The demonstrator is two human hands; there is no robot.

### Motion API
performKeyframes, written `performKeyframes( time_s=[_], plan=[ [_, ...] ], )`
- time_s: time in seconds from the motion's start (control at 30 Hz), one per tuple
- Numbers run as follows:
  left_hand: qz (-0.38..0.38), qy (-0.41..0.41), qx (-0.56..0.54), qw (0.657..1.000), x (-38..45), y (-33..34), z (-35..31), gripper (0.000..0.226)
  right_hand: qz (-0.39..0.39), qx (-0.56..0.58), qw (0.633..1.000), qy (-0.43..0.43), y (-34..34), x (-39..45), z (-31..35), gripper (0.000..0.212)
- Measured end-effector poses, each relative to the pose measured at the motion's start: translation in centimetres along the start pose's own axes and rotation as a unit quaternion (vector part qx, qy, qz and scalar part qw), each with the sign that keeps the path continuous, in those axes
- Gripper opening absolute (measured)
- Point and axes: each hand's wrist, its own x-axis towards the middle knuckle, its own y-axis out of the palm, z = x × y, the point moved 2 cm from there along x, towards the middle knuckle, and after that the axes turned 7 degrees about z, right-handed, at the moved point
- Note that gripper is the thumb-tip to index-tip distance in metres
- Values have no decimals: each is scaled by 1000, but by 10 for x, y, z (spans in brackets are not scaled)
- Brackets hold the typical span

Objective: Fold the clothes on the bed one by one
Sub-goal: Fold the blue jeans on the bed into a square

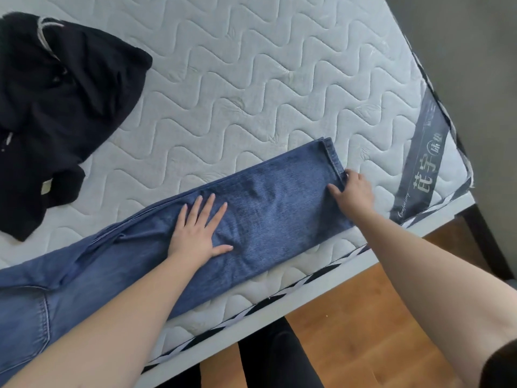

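A pair of blue jeans (279, 208) lies lengthwise along the near edge of the white quilted mattress (251, 79), its legs stacked one on the other. My left hand (200, 231) lies flat on the middle of the legs, fingers spread, pressing the denim down. My right hand (352, 191) is at the hem end on the right, fingers pinching the hem edge. A heap of black clothing (56, 107) with a white drawstring lies unfolded at the far left of the mattress.
The mattress has a grey label band (422, 163) at its right corner and a striped border along the near edge. A wooden floor (363, 317) and my dark-trousered legs (279, 359) show below the bed frame. A grey wall stands at the right.
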Motion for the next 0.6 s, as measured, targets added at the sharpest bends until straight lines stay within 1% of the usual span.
performKeyframes(
  time_s=[0.1,0.17,0.3,0.4,0.43,0.53,0.6],
  plan=[
    [25,3,-22,999,5,4,1,103,38,69,997,1,-9,11,-1,40],
    [45,10,-42,998,9,6,3,104,69,63,995,-16,-14,14,2,29],
    [58,18,-51,997,12,9,3,104,104,18,992,-71,-28,4,15,25],
    [53,8,-46,998,12,10,1,104,134,46,983,-114,-38,-22,31,20],
    [57,9,-47,997,12,10,0,103,142,51,980,-131,-40,-35,38,23],
    [90,32,-70,993,14,6,5,103,141,59,973,-173,-37,-80,68,46],
    [100,50,-79,991,11,0,7,101,136,55,972,-182,-31,-112,88,52]
  ],
)
